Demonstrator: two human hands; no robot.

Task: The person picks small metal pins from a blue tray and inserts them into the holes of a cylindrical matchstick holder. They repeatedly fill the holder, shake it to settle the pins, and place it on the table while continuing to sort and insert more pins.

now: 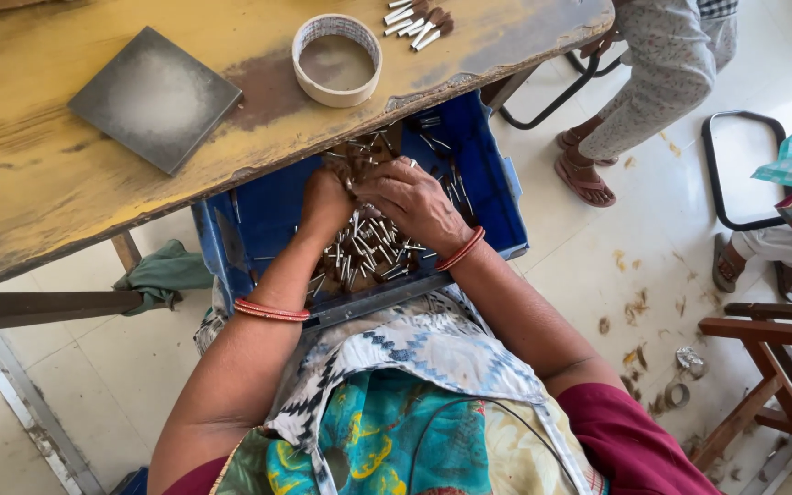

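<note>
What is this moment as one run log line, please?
left hand: in small metal pieces | right hand: same pile | blue crate: on lap

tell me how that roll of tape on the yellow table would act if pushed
The tape roll lies flat on its side, so it would likely slide rather than roll. It looks hollow, thin-walled and probably light. Near the table edge, a hard push might drop it.

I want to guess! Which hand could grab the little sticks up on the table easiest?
Probably the right hand. It lies on top of the pile in the blue crate, nearer the bundle of sticks on the yellow table. The left hand sits partly under it.
</note>
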